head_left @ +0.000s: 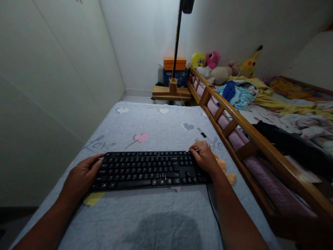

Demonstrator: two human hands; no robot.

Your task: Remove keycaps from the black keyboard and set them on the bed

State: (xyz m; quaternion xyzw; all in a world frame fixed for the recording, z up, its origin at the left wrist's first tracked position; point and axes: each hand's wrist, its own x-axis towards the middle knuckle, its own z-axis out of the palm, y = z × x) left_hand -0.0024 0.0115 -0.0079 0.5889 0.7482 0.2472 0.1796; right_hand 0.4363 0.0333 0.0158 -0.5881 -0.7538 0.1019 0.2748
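A black computer keyboard point(145, 170) lies across the bed cover, its cable point(214, 211) running down toward me on the right. My left hand point(82, 173) grips the keyboard's left end, fingers along the upper corner. Over its upper right keys, my right hand point(204, 156) is closed in a pinch. A small pale tip shows at those fingertips, too small to name. Beyond the keyboard, a cotton swab point(131, 143) rests near a pink heart print. Tweezers point(204, 135) with a dark band lie past my right hand. An orange cloth point(230, 177) is partly hidden by my right forearm.
A wooden bed rail point(234, 114) runs along the right side, with clothes point(238, 93) and plush toys beyond it. At the far end stand a wooden base point(162, 92) with a black pole and an orange box point(174, 63). A pale cabinet point(59, 69) borders the left.
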